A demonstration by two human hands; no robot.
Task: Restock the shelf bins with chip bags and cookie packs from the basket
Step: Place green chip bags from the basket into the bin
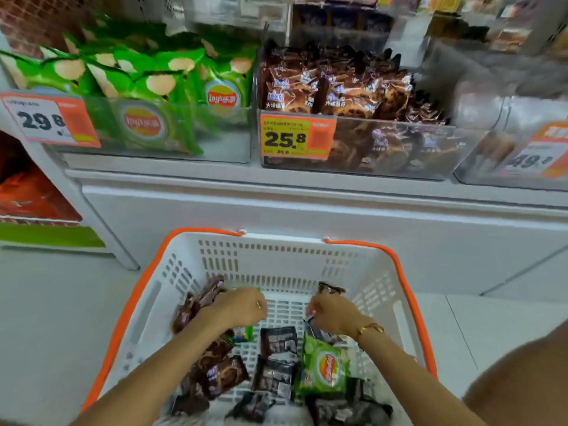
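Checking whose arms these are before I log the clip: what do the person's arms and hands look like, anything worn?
Both forearms are bare, with no sleeves or gloves in view. The left hand shows no jewellery. The right hand has a bracelet at the wrist, a thin red and gold cord. No watch or rings are discernible.

The white slotted plastic basket with orange handles (172,269) is open on top; its bare middle floor lies between brown cookie packs (215,373) and a green chip bag (325,368). Above, both clear shelf bins (399,149) are heaped near their front walls.
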